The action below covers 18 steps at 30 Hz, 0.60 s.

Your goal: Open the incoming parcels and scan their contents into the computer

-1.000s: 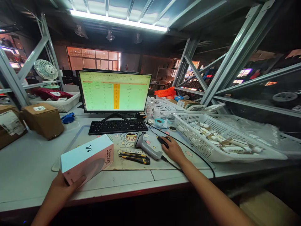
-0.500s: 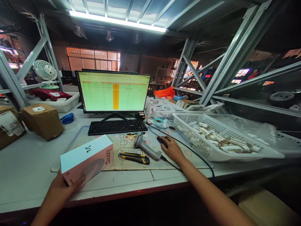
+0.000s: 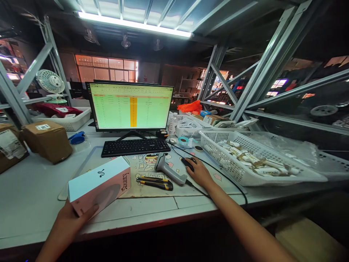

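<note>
My left hand (image 3: 73, 220) grips the near end of a pink and white box (image 3: 100, 185) with dark lettering, its thumb across the pink side. The box is tilted over the front left of the desk mat. My right hand (image 3: 199, 171) rests over a black computer mouse (image 3: 188, 163) on the mat. Left of the mouse lies a grey barcode scanner (image 3: 171, 171), its cable passing under my right wrist. Yellow and black utility knives (image 3: 155, 182) lie between box and scanner. Behind them stand a black keyboard (image 3: 135, 146) and a monitor (image 3: 131, 107) showing a spreadsheet.
A white perforated basket (image 3: 231, 167) with white packages stands right of the mat. Further back are a smaller white basket (image 3: 188, 131), a plastic bottle (image 3: 173, 123) and tape rolls (image 3: 183, 141). Cardboard boxes (image 3: 46, 142) and a blue tape dispenser (image 3: 77, 137) sit at left.
The camera view has shifted very slightly. Both hands, the box and the mouse keep their places on the desk.
</note>
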Each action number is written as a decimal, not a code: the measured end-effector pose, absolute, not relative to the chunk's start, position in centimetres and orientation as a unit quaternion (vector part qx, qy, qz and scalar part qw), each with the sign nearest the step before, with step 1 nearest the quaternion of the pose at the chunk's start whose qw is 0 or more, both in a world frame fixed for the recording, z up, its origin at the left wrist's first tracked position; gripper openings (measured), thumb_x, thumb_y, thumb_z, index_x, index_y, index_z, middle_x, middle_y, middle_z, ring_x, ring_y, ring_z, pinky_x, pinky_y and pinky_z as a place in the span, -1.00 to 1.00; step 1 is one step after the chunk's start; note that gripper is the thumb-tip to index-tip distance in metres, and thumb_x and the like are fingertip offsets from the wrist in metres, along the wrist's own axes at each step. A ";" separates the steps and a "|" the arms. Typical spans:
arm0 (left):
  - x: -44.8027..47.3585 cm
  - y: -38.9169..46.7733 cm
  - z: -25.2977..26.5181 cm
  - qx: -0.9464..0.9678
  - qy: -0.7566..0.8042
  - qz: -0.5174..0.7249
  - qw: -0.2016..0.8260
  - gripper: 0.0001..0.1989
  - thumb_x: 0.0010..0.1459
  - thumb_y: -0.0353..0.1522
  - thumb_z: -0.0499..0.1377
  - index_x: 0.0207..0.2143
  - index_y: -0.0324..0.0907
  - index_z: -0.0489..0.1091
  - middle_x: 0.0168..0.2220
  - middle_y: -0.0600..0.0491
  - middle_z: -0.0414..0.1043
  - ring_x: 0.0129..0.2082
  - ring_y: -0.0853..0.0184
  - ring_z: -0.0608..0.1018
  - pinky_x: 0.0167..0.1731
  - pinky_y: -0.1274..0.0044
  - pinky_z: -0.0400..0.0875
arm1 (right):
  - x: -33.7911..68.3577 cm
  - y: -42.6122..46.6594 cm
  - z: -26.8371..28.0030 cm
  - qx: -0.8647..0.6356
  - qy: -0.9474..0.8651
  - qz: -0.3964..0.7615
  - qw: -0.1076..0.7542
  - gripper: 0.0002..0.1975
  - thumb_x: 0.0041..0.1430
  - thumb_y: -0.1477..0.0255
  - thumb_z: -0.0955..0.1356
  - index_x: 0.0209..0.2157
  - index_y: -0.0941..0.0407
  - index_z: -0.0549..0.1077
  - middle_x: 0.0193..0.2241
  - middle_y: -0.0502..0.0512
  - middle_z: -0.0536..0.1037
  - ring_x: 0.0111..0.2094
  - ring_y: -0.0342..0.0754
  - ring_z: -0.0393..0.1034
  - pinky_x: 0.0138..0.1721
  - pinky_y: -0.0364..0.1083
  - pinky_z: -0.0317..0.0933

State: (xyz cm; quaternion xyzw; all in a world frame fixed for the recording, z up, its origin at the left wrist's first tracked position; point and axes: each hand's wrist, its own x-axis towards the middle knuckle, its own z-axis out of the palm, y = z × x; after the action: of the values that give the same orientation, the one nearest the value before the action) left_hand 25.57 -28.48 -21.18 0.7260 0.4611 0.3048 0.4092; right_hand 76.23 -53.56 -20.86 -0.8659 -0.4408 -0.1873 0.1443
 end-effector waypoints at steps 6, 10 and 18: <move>25.4 -28.1 -21.5 0.720 0.464 0.296 0.422 -0.18 -0.14 0.06 0.39 0.12 -0.18 0.40 0.07 -0.21 0.54 0.05 -0.15 0.59 0.01 0.15 0.55 | 76.3 -53.6 -21.0 -0.863 -0.441 -0.196 0.147 -0.52 0.37 0.30 0.23 0.26 0.06 0.42 0.20 0.28 0.36 0.13 0.20 0.38 0.15 0.17 0.32; 25.2 -28.0 -21.7 0.721 0.470 0.302 0.411 -0.05 -0.16 0.05 0.39 0.23 -0.18 0.25 0.11 -0.23 0.49 0.08 -0.18 0.55 0.02 0.11 0.54 | 76.3 -53.6 -21.0 -0.862 -0.442 -0.200 0.145 -0.51 0.36 0.30 0.24 0.27 0.05 0.41 0.21 0.27 0.36 0.15 0.21 0.37 0.17 0.18 0.31; 25.1 -29.8 -19.7 0.621 0.379 0.606 0.322 0.00 -0.13 0.44 -0.04 0.10 -0.11 0.16 0.24 -0.21 0.21 0.32 -0.16 0.27 0.32 0.12 0.23 | 76.5 -53.6 -21.1 -0.828 -0.488 -0.200 0.190 -0.49 0.34 0.24 0.25 0.25 0.06 0.43 0.17 0.27 0.38 0.13 0.21 0.38 0.18 0.17 0.31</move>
State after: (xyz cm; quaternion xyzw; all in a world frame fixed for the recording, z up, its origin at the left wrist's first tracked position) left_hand 25.12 -29.78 -19.67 0.6207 0.3792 0.6059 0.3223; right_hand 76.50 -53.63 -21.10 -0.8281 -0.4880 -0.1999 0.1900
